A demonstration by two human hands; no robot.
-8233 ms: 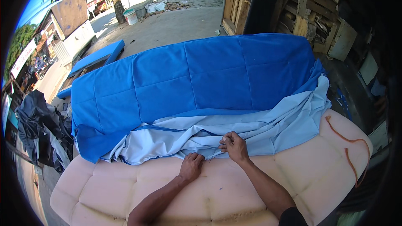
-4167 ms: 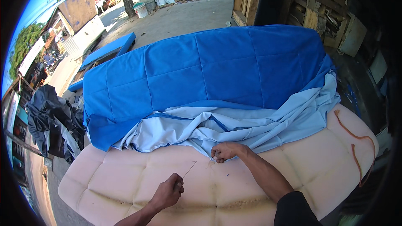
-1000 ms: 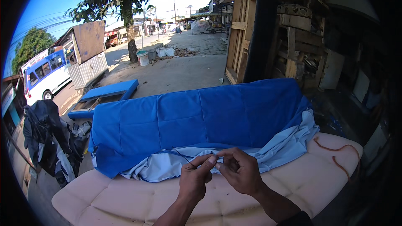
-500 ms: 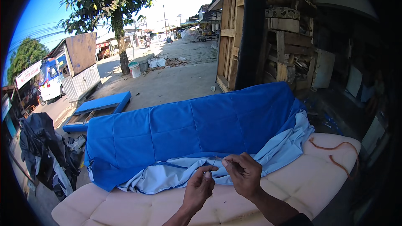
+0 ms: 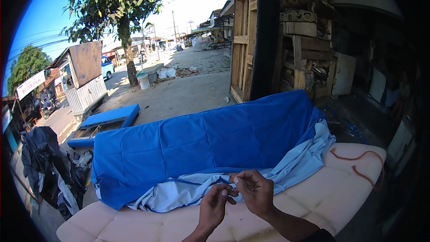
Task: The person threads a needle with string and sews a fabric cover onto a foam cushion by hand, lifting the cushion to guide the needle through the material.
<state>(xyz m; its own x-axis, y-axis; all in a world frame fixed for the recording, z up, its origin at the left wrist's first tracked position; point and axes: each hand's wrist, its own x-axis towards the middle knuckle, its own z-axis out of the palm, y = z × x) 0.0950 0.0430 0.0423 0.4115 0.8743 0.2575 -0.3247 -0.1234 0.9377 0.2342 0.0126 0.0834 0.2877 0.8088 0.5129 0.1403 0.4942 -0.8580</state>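
A quilted blue sofa cover (image 5: 210, 145) drapes over the back of a cream foam sofa cushion (image 5: 313, 197), its pale blue lining (image 5: 286, 170) spilling forward. My left hand (image 5: 215, 204) and my right hand (image 5: 254, 190) are raised together in front of the lining, fingertips pinched close to each other. Something very thin, perhaps a thread or needle, seems pinched between them, but it is too small to make out.
A reddish cord (image 5: 358, 166) lies on the cushion at right. A dark heap of cloth (image 5: 49, 170) sits at left, a blue framed panel (image 5: 105, 123) behind it. Wooden pallets and a stacked shelf (image 5: 295, 49) stand behind; a tree (image 5: 125, 27) and street lie beyond.
My hands rose from the cushion surface and came together in front of me. The view tilted up from the sofa toward the street and sky.
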